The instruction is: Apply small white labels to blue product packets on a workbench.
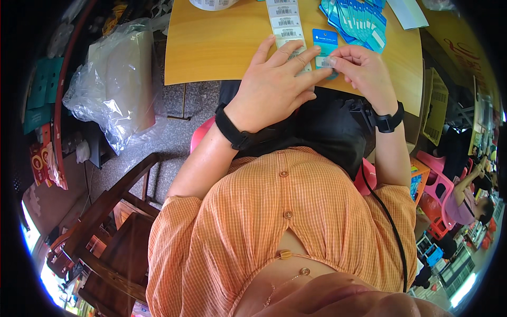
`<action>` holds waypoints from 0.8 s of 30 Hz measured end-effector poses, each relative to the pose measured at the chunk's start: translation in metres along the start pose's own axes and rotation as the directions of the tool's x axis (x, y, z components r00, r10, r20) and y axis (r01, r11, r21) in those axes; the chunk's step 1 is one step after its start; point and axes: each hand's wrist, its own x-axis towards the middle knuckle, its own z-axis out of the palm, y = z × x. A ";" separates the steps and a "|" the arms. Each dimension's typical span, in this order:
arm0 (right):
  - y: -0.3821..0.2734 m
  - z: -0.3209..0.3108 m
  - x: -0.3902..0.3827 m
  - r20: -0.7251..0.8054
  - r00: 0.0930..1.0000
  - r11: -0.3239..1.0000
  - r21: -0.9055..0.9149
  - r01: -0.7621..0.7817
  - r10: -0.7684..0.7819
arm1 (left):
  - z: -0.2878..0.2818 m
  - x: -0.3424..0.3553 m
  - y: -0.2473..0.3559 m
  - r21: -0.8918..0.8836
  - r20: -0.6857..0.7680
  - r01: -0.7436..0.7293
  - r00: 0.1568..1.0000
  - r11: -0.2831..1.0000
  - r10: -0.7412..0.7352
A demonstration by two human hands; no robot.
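My orange checked blouse [285, 195] lies nearest, with the yellow wooden table [208, 55] beyond it. My left hand [272, 87] is spread, fingers apart, reaching across the label strip's lower end to the single card. My right hand [368, 71] has its thumb and forefinger together at the label's right edge; I cannot tell whether they pinch or press it. Past it lies a fan of blue cards [362, 24], and left of that, a white label strip [287, 21]. Between my hands sits a single blue card [325, 38], a small white label [322, 62] on its lower part.
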 end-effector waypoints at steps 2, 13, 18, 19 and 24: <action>-0.001 0.006 0.000 -0.022 1.000 0.999 -0.027 0.019 -0.020 | 0.001 0.001 0.001 0.011 0.009 0.055 0.998 0.998 -0.055; -0.004 0.012 -0.027 -0.129 0.746 0.591 -0.702 0.396 -0.653 | 0.003 0.001 -0.001 0.033 -0.010 0.035 0.999 0.999 -0.034; 0.025 0.017 -0.039 0.060 0.639 0.440 -0.676 0.591 -0.767 | 0.002 0.002 -0.004 -0.064 -0.056 0.029 0.998 0.998 -0.032; 0.032 0.012 -0.046 0.080 0.624 0.442 -0.636 0.632 -0.777 | 0.001 0.002 -0.004 -0.090 -0.056 0.038 0.997 0.995 -0.044; 0.053 -0.042 -0.080 -0.333 0.520 0.555 -0.750 0.359 -0.787 | 0.003 0.005 -0.006 -0.081 -0.057 0.095 0.993 0.992 -0.100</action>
